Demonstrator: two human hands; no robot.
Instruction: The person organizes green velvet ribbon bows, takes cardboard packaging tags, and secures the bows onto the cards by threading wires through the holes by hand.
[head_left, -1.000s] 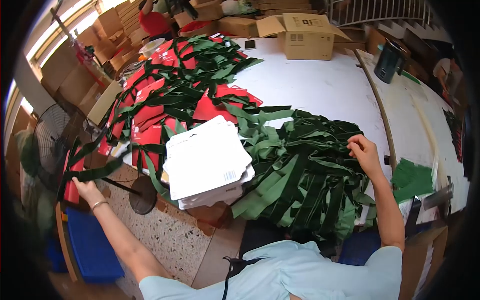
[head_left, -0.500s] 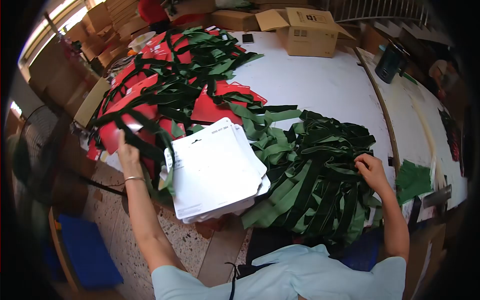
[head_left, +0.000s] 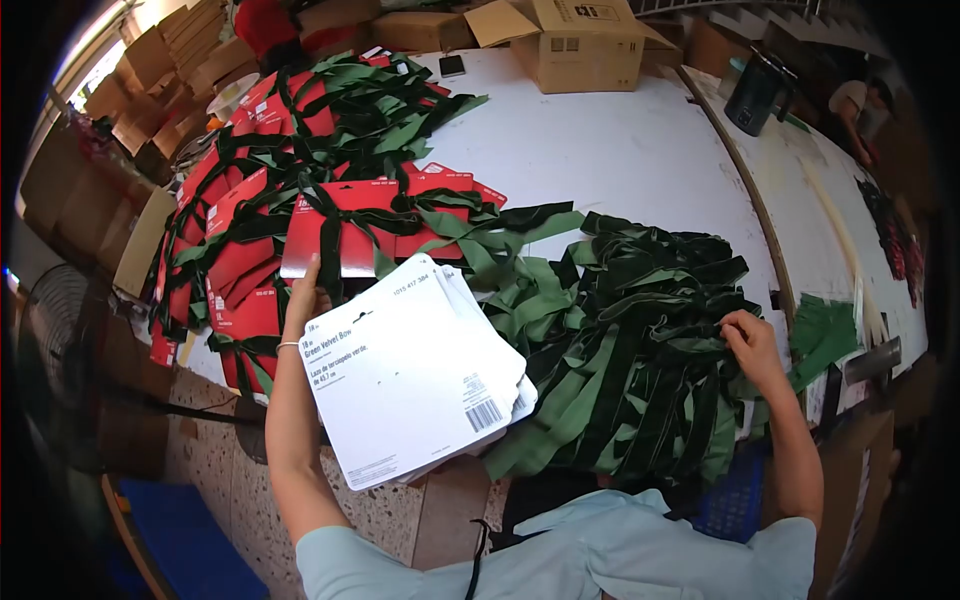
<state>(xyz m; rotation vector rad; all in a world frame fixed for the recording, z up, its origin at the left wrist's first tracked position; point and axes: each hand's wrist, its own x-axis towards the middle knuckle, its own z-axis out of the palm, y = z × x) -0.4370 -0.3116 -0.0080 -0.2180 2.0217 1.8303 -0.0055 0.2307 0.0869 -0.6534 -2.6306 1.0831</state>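
Observation:
My left hand (head_left: 306,292) grips the lower edge of a red card (head_left: 354,248) with a dark green velvet bow tied across it. Just right of that hand lies a stack of white-backed cards (head_left: 410,375), its top one printed "Green Velvet Bow" with a barcode. A heap of green velvet bows (head_left: 640,340) with long tails spreads to the right of the stack. At the heap's right side my right hand (head_left: 748,343) is closed, fingertips pinching the edge of a dark green bow. Its fingers partly hide that spot.
Many red cards with bows (head_left: 235,215) cover the table's left side. A phone (head_left: 452,65) and an open cardboard box (head_left: 585,50) stand at the back of the white table (head_left: 600,150). A dark jug (head_left: 758,95) stands right, near another person (head_left: 855,110).
My left hand has moved right with the red card, which now lies face up over other cards. The top white card differs in angle and print. My right hand stays at the bow heap.

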